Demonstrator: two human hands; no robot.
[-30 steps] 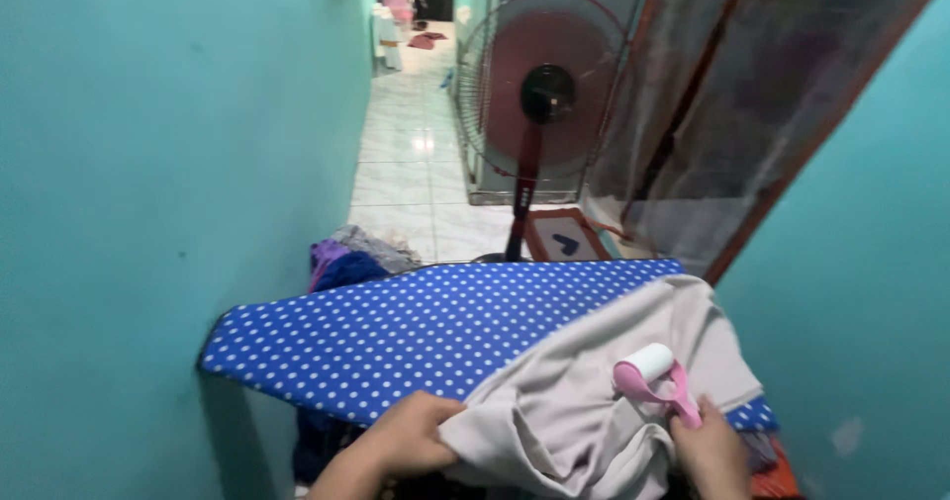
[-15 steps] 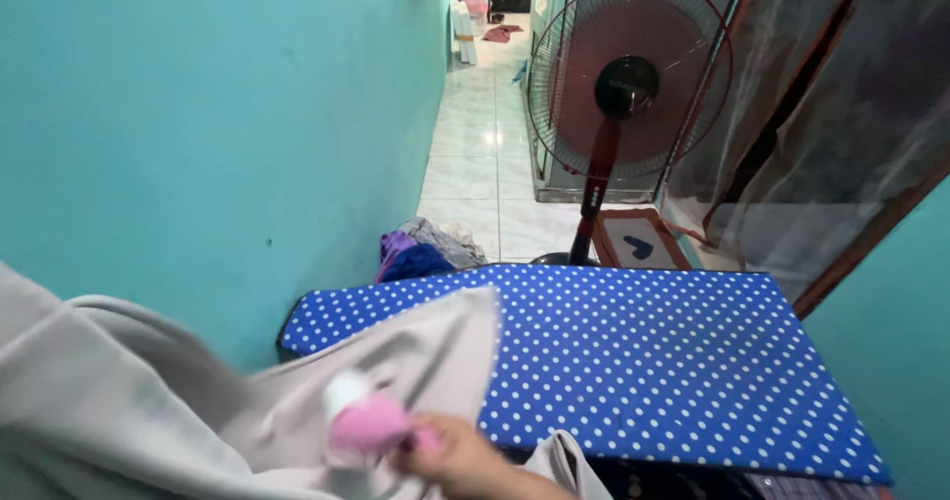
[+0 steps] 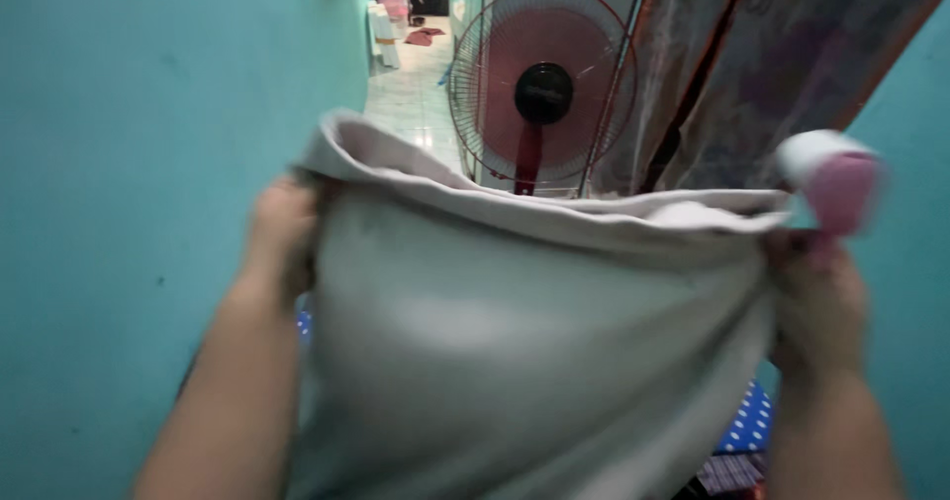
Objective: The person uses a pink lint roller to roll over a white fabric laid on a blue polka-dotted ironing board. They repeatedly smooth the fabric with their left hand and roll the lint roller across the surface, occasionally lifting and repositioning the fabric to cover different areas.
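Both hands are raised and held apart. By the left hand (image 3: 282, 235), one top corner of a grey cloth (image 3: 534, 352) is gripped; its fingers are hidden behind the fabric. By the right hand (image 3: 819, 307), the other corner is clamped along with a blurred pink lint roller (image 3: 834, 185). Between the hands, a dotted blue board (image 3: 747, 423) is almost wholly covered; a red fan (image 3: 542, 90) is partly visible above.

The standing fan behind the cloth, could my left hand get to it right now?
Probably not. The left hand grips one top corner of the grey cloth, held up with the right hand, and the fan stands beyond it, past the ironing board.
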